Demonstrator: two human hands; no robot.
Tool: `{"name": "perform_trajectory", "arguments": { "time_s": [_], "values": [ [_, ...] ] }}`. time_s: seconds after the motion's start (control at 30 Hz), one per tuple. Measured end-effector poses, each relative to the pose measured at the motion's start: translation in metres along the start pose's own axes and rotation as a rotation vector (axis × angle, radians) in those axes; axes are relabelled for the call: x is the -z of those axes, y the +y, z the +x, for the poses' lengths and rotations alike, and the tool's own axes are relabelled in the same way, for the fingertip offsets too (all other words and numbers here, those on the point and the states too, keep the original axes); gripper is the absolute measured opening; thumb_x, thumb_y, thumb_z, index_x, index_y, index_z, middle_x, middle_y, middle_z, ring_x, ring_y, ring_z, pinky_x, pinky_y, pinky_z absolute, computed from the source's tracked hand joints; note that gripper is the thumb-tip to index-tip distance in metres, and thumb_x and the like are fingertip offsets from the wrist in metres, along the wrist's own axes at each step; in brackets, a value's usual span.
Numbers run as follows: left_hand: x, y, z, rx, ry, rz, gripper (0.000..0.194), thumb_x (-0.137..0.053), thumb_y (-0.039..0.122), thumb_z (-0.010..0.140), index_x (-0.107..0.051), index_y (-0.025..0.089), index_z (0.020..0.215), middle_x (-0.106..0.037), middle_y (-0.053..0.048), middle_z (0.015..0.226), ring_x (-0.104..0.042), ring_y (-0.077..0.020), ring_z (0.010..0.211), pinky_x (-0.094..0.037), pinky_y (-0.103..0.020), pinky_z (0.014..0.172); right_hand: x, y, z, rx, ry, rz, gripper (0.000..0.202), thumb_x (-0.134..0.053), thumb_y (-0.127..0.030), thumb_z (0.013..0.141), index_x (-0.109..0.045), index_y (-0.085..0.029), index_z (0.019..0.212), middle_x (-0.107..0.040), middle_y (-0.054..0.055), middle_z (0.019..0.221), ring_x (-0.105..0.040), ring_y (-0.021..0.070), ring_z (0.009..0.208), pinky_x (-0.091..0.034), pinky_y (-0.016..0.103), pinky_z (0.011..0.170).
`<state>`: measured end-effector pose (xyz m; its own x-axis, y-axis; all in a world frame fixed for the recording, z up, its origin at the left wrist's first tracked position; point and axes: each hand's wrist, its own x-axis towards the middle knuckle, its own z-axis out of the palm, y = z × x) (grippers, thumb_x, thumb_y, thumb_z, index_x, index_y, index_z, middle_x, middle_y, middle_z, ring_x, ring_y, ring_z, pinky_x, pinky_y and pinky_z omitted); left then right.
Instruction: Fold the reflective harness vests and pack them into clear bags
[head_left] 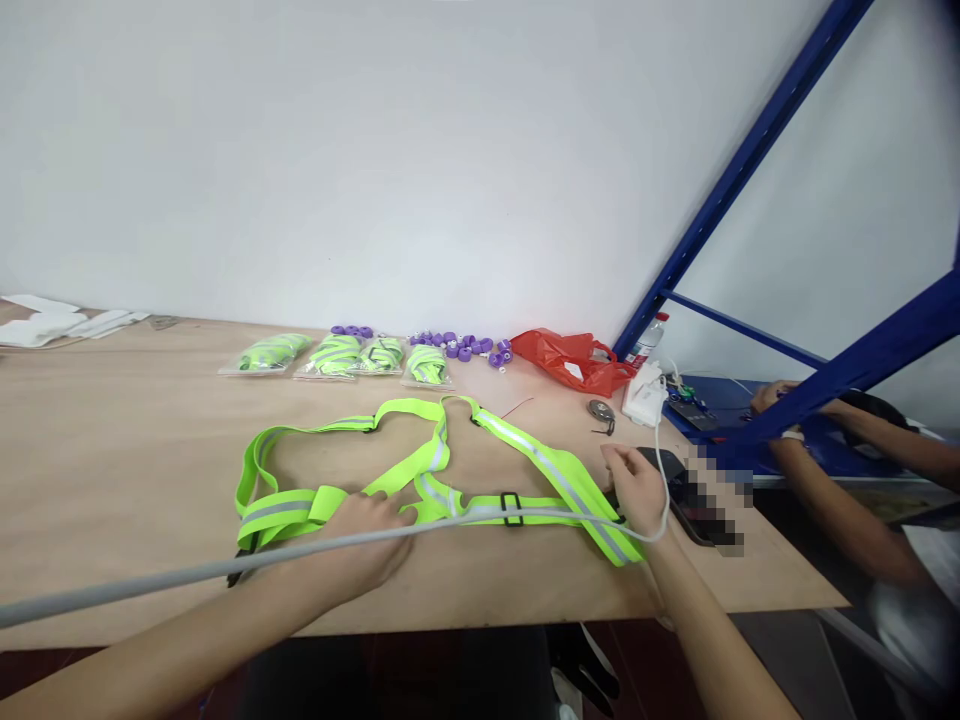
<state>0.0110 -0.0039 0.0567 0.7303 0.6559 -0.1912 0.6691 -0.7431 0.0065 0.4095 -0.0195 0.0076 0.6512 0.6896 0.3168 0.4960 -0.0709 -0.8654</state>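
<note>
A neon yellow-green harness of straps with silver reflective stripes [559, 475] lies spread on the wooden table. My left hand [369, 540] rests on its lower middle part, fingers bent over the strap; whether it grips is hard to see. At the harness's right end, my right hand [636, 490] has thumb and fingers drawn together beside the strap's black fitting; what they hold is too small to name. A black slider buckle [511, 509] sits on the lower strap between my hands. A black buckle [241, 568] lies at the left end.
Bagged green straps [274, 352], purple rolls [465, 347] and a red plastic bag [574, 360] line the back. A white power strip [643, 394] and phone [686, 495] lie right. A grey cable [225, 568] crosses the view. Another person's arms [832, 510] show beyond the blue frame.
</note>
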Motion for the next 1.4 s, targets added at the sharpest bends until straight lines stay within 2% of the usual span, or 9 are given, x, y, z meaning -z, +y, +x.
{"name": "perform_trajectory", "arguments": {
  "time_s": [0.1, 0.23, 0.33, 0.47, 0.6, 0.87, 1.03, 1.13, 1.4],
  "values": [
    [0.004, 0.011, 0.008, -0.017, -0.006, 0.001, 0.025, -0.046, 0.023, 0.098, -0.069, 0.019, 0.107, -0.068, -0.016, 0.119, -0.07, -0.0365, 0.098, -0.059, -0.05, 0.077, 0.009, 0.003, -0.006, 0.127, -0.076, -0.106, 0.038, -0.071, -0.056, 0.071, -0.072, -0.019, 0.081, -0.074, 0.01, 0.085, -0.066, 0.0262, 0.08, -0.052, 0.04, 0.082],
    [-0.005, 0.019, 0.013, -0.139, 0.148, -0.115, 0.023, -0.049, 0.023, 0.097, -0.063, 0.021, 0.115, -0.065, -0.013, 0.121, -0.065, -0.0344, 0.11, -0.056, -0.05, 0.089, 0.014, -0.006, -0.026, 0.614, -0.298, -0.455, 0.032, -0.061, -0.045, 0.091, -0.074, -0.018, 0.103, -0.075, 0.015, 0.106, -0.068, 0.0309, 0.101, -0.05, 0.045, 0.093],
    [-0.017, 0.02, 0.013, -0.183, 0.262, -0.186, 0.027, -0.05, 0.02, 0.096, -0.058, 0.021, 0.122, -0.064, -0.011, 0.12, -0.062, -0.0327, 0.113, -0.054, -0.048, 0.092, 0.012, -0.021, -0.047, 0.884, -0.499, -0.617, 0.037, -0.066, -0.044, 0.092, -0.07, -0.019, 0.119, -0.072, 0.016, 0.121, -0.065, 0.0341, 0.113, -0.048, 0.052, 0.099],
    [-0.025, 0.023, 0.012, -0.202, 0.325, -0.18, 0.051, -0.05, 0.015, 0.096, -0.045, 0.025, 0.145, -0.061, -0.011, 0.135, -0.059, -0.0321, 0.121, -0.051, -0.048, 0.1, -0.005, -0.038, -0.077, 0.989, -0.707, -0.611, 0.045, -0.072, -0.039, 0.089, -0.063, -0.023, 0.131, -0.069, 0.011, 0.132, -0.06, 0.0324, 0.125, -0.04, 0.055, 0.112],
    [-0.024, 0.029, 0.014, -0.175, 0.328, -0.149, 0.049, -0.051, 0.012, 0.096, -0.049, 0.026, 0.143, -0.06, -0.012, 0.137, -0.058, -0.0329, 0.123, -0.052, -0.048, 0.099, -0.025, -0.046, -0.091, 1.054, -0.726, -0.54, 0.025, -0.056, -0.017, 0.095, -0.069, -0.021, 0.116, -0.076, 0.009, 0.113, -0.068, 0.0283, 0.108, -0.045, 0.049, 0.106],
    [-0.029, 0.036, 0.011, -0.143, 0.273, -0.139, 0.027, -0.048, 0.013, 0.098, -0.064, 0.018, 0.119, -0.063, -0.015, 0.118, -0.058, -0.0356, 0.118, -0.054, -0.052, 0.094, -0.033, -0.081, -0.027, 0.569, -0.718, -0.195, 0.026, -0.045, -0.028, 0.099, -0.068, -0.023, 0.108, -0.073, 0.006, 0.088, -0.069, 0.0231, 0.084, -0.052, 0.034, 0.077],
    [-0.042, 0.036, 0.002, -0.177, 0.354, -0.191, 0.03, -0.049, 0.009, 0.095, -0.063, 0.016, 0.119, -0.062, -0.015, 0.121, -0.057, -0.0357, 0.118, -0.054, -0.052, 0.095, -0.051, -0.068, 0.023, 0.349, -0.657, -0.106, 0.027, -0.047, -0.041, 0.095, -0.063, -0.022, 0.088, -0.062, 0.0, 0.07, -0.06, 0.0198, 0.061, -0.05, 0.032, 0.06],
    [-0.047, 0.035, -0.004, -0.176, 0.419, -0.244, 0.028, -0.05, 0.009, 0.095, -0.063, 0.019, 0.118, -0.062, -0.014, 0.119, -0.057, -0.0338, 0.118, -0.053, -0.05, 0.097, -0.061, -0.058, 0.029, 0.353, -0.616, -0.106, 0.031, -0.047, -0.046, 0.093, -0.061, -0.022, 0.078, -0.065, 0.004, 0.076, -0.064, 0.0227, 0.072, -0.054, 0.037, 0.071],
    [-0.05, 0.023, -0.012, -0.124, 0.464, -0.323, 0.019, -0.049, 0.014, 0.094, -0.063, 0.02, 0.106, -0.061, -0.013, 0.125, -0.057, -0.0329, 0.118, -0.051, -0.05, 0.098, -0.054, -0.041, 0.023, 0.294, -0.398, -0.097, 0.046, -0.055, -0.048, 0.089, -0.058, -0.024, 0.128, -0.064, 0.013, 0.129, -0.056, 0.032, 0.129, -0.041, 0.055, 0.112]
  ]
}}
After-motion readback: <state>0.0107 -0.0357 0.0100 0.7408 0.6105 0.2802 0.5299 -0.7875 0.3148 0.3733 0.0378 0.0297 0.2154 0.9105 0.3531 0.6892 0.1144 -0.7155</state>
